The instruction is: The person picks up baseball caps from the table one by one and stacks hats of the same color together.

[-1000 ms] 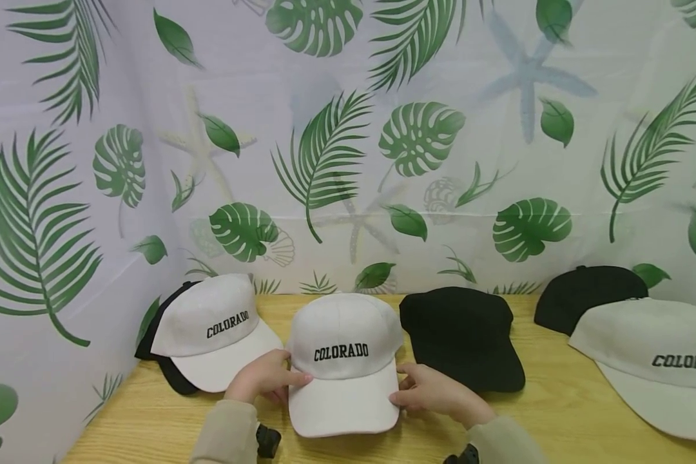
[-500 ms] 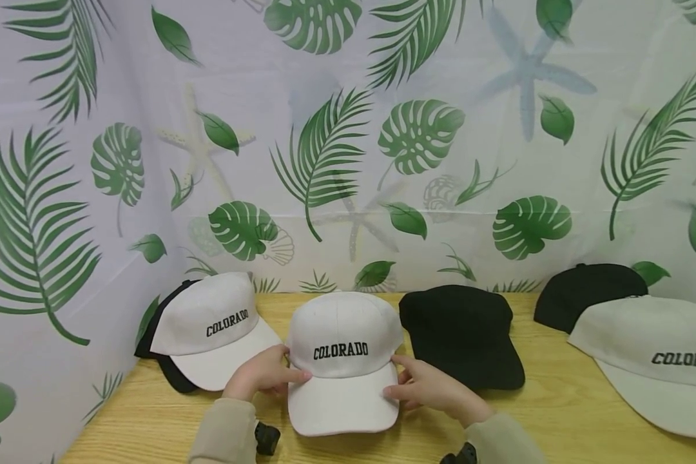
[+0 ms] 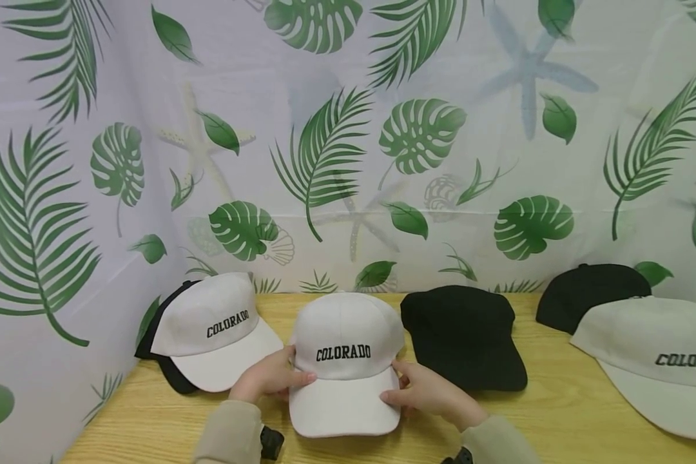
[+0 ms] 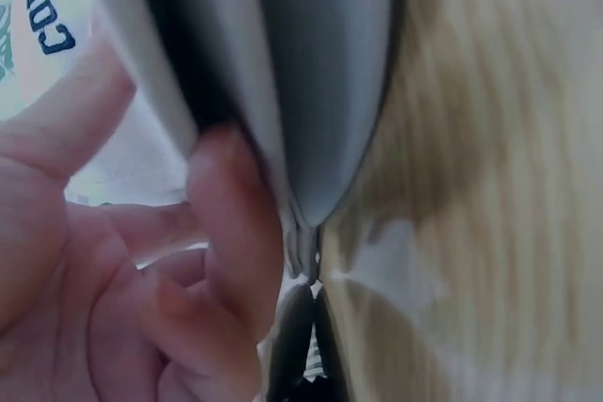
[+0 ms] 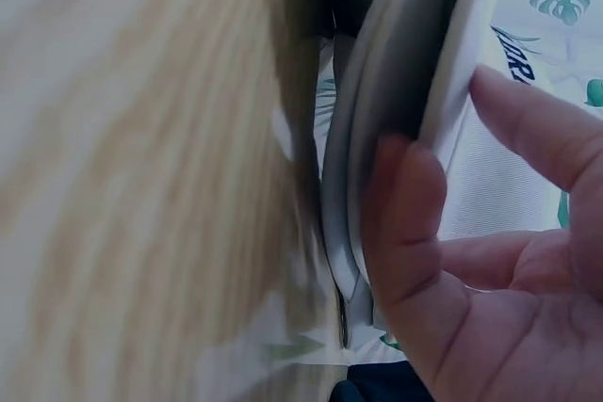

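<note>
A white baseball cap with dark COLORADO lettering sits at the front middle of the table, brim toward me. My left hand grips its left side, thumb on top where brim meets crown. On the opposite side my right hand holds the brim edge, thumb above. Both wrist views show fingers curled at the edge: left fingers and right fingers. Pale layers with a dark gap lie under the top brim; I cannot tell if these are further caps.
Left, another white COLORADO cap overlaps a black cap. A black cap lies just right of the middle one. Farther right, an off-white COLORADO cap partly covers a black one. Behind the wooden table hangs a leaf-patterned cloth.
The right thumb has slid slightly inward over the brim. The middle cap stays in nearly the same place, and the left hand keeps its hold.
</note>
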The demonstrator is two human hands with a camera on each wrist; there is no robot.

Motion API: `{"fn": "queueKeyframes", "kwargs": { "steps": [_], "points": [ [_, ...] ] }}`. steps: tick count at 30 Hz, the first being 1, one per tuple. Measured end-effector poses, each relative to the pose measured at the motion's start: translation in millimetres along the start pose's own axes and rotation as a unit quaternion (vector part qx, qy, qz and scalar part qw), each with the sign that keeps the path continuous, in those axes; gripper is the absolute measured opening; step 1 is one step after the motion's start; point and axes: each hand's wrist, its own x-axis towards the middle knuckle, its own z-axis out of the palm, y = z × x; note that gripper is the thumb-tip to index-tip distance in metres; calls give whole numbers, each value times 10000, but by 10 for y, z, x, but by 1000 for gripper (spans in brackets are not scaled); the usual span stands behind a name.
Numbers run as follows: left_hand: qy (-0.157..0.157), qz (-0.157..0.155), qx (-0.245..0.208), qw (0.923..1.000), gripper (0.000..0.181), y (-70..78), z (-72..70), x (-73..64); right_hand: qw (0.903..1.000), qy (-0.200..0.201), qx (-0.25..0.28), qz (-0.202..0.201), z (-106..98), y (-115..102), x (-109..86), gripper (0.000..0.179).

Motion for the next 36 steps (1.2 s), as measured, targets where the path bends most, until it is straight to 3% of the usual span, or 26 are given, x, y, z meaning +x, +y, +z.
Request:
{"fn": "queueKeyframes", "kwargs": {
  "steps": [11,24,36],
  "points": [
    [179,-210,456,9986,70,36,15,-1,9997,-91,-36,208,-10,-20,5,74],
    [151,-141,533,9984,73,32,-5,-7,9999,-111,62,45,-17,-61,-38,72],
    [171,-182,560,9981,62,13,-86,-51,9994,113,155,298,-52,-55,-49,67]
  ]
}}
